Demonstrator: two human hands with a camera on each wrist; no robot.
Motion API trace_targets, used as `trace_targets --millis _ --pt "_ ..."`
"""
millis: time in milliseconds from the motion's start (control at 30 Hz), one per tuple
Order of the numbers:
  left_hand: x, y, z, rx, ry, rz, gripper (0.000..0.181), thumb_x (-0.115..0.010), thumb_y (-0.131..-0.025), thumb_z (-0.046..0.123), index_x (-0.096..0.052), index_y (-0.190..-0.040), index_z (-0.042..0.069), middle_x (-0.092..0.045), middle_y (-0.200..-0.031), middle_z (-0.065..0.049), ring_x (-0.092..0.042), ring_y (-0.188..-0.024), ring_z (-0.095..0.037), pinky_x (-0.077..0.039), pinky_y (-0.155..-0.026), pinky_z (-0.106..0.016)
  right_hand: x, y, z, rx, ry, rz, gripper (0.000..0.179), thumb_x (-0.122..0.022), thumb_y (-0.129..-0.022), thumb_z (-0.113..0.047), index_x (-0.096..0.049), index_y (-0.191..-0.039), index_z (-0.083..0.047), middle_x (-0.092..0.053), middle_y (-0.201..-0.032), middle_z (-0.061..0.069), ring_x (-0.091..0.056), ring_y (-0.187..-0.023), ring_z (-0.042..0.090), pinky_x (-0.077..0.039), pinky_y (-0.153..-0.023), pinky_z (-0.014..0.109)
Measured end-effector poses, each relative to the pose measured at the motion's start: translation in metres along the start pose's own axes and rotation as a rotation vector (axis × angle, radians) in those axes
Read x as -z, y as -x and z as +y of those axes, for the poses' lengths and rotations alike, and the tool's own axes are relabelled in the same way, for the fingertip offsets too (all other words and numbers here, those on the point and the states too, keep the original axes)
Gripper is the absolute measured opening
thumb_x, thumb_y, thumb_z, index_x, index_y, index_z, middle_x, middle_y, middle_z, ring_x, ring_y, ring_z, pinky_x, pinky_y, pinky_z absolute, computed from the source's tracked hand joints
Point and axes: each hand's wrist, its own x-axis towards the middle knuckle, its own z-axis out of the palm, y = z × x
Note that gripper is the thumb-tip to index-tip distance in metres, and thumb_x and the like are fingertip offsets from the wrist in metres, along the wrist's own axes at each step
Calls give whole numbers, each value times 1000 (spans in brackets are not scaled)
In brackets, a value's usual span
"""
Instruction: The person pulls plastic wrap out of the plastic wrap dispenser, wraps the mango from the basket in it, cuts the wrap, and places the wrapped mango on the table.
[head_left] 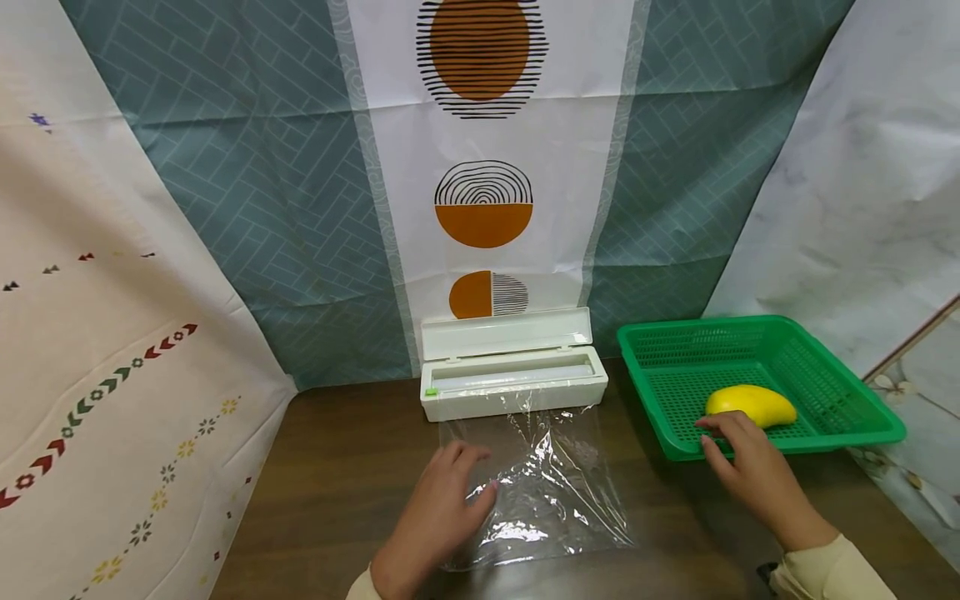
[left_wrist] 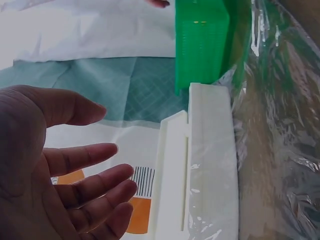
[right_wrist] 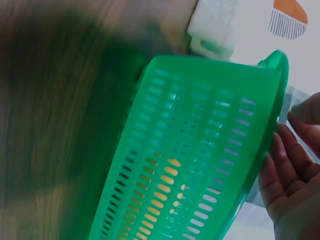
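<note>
A sheet of clear plastic wrap (head_left: 543, 492) lies over the dark table, drawn out from a white wrap dispenser (head_left: 517, 398) whose lid stands raised. Above the left part of the sheet hovers my left hand (head_left: 442, 500), fingers loosely bent and holding nothing. In the left wrist view its fingers (left_wrist: 95, 185) are spread apart. My right hand (head_left: 757, 475) is over the near rim of a green basket (head_left: 652, 400), close to a yellow mango (head_left: 750, 406) inside. Its fingers are relaxed; whether they touch the mango is unclear. The right wrist view shows the hand (right_wrist: 295, 170) beside the basket's rim.
Behind the dispenser hangs a patterned cloth (head_left: 300, 208) with orange and black shapes. A pale printed cloth (head_left: 135, 417) borders the table's left side, and a white marbled sheet (head_left: 862, 208) the right. Brown wooden tabletop (head_left: 330, 483) lies left of the wrap.
</note>
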Motion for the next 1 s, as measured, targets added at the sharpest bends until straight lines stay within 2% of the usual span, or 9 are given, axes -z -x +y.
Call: trace_targets --millis 133,267,433,600,700,800,1000 --pt "-1 -5 1 14 17 18 32 -75 -89 19 -70 -118 8 -63 -111 -2 -60 -105 -22 -51 -90 -45 2 -2 11 -12 15 -3 37 -79 -83 6 -67 -116 -2 -62 -111 13 -60 -90 28 -51 -71 36" --pt "-3 -8 -1 38 31 15 33 -75 -89 19 -70 -120 8 -63 -112 -2 -60 -106 -22 -51 -91 -46 4 -4 21 -45 22 -32 39 -81 -82 6 -66 -118 1 -61 -112 19 -63 -90 34 -54 -70 46" --pt "-7 -9 -6 48 24 0 35 -76 -89 18 -69 -121 7 -64 -114 -4 -60 -108 -24 -51 -93 -47 6 -7 31 -153 6 -128 40 -77 -91 -3 -61 -125 9 -56 -119 29 -61 -97 43 -53 -75 60" --pt "-11 -9 -12 67 22 -14 37 -76 -89 19 -69 -124 7 -63 -117 -6 -60 -111 -27 -50 -95 -49 8 -10 43 -241 2 -205 48 -72 -97 -12 -54 -133 14 -48 -127 37 -55 -107 53 -48 -82 68" --pt "-12 -9 -13 76 38 -14 40 -76 -90 20 -68 -127 8 -63 -120 -6 -60 -114 -28 -50 -95 -50 11 -13 51 -263 15 -226 50 -71 -98 -15 -52 -133 16 -45 -127 40 -52 -105 55 -46 -81 68" --pt "-13 -9 -15 78 57 -5 42 -76 -89 19 -67 -129 8 -63 -124 -8 -59 -117 -29 -49 -97 -52 12 -17 56 -272 33 -244 53 -71 -98 -17 -52 -133 18 -44 -127 42 -53 -100 54 -48 -75 62" --pt "-17 -10 -21 70 39 16 48 -78 -87 18 -65 -131 7 -62 -128 -11 -58 -120 -32 -49 -99 -54 17 -28 63 -308 77 -331 64 -71 -98 -27 -48 -136 20 -42 -128 47 -52 -99 55 -48 -72 58"
